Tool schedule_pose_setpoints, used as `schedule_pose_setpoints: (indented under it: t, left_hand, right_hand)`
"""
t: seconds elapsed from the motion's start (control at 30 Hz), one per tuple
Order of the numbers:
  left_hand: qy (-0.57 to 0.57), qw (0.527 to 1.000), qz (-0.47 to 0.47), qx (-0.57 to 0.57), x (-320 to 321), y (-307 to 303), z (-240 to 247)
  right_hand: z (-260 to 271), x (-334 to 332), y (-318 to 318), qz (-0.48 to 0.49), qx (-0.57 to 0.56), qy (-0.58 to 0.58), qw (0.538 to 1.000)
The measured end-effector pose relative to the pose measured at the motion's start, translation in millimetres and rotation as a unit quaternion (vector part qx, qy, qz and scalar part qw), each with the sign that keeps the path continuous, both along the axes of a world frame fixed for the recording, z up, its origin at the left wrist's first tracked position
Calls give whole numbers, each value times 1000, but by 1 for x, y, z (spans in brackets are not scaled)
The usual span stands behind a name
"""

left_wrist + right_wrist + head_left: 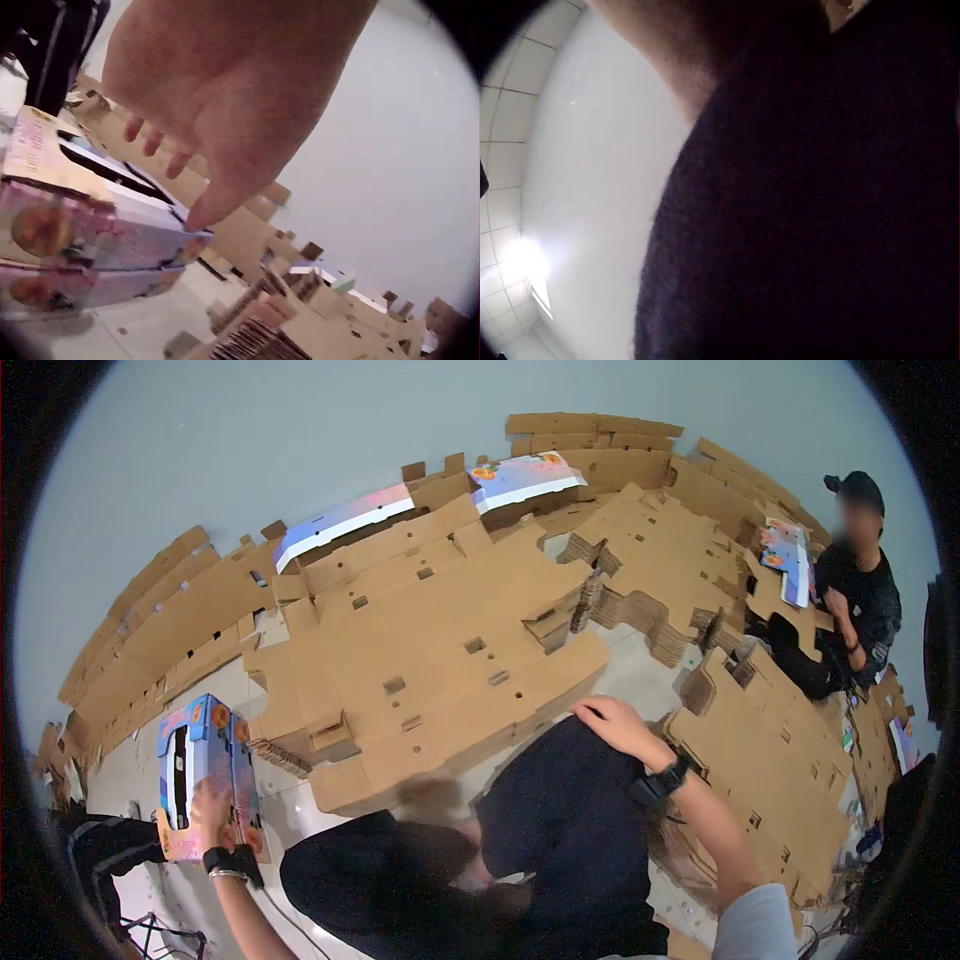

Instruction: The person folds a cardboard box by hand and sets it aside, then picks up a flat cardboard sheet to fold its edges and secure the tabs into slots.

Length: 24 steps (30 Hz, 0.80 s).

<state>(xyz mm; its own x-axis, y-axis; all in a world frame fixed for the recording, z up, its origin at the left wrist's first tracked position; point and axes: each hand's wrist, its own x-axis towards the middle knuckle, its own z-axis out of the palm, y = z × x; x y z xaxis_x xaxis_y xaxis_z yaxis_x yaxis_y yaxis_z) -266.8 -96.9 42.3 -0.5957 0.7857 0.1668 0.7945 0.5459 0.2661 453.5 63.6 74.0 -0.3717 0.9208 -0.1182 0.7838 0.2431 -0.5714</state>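
Note:
A colourful box with orange fruit prints [205,712] stands on the floor at the left, with a dark slot in its face. My left hand [211,810] is on its near part. In the left wrist view, the thumb of the left hand [217,97] touches the edge of the printed box [105,232], and the other fingers extend over it, loosely bent. My right hand [620,728] rests on my dark-trousered knee [560,780], holding nothing. The right wrist view shows part of the right hand [679,49] behind dark cloth [802,195]; its fingers are hidden there.
Large stacks of flat brown cardboard [440,630] lie ahead, and another stack [770,760] is at the right. Printed sheets [345,525] lean near the wall. A person in black [865,585] sits at the far right. Dark-clad legs [110,845] show at the left edge.

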Motion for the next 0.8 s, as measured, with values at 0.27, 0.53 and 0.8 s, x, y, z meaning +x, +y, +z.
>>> schedule_pose_setpoints:
  t: [0.27, 0.53, 0.8]
  left_hand:
    - [224, 970, 96, 16, -125, -96, -70]
    - [192, 971, 139, -7, -71, -57, -37]
    - [106, 973, 203, -25, -13, -54, -26]
  right_hand:
    - [2, -16, -16, -121, 114, 65, 984]
    - [-4, -32, -7, -154, 150, 26, 976]
    - [-8, -30, -5, -159, 153, 20, 975]
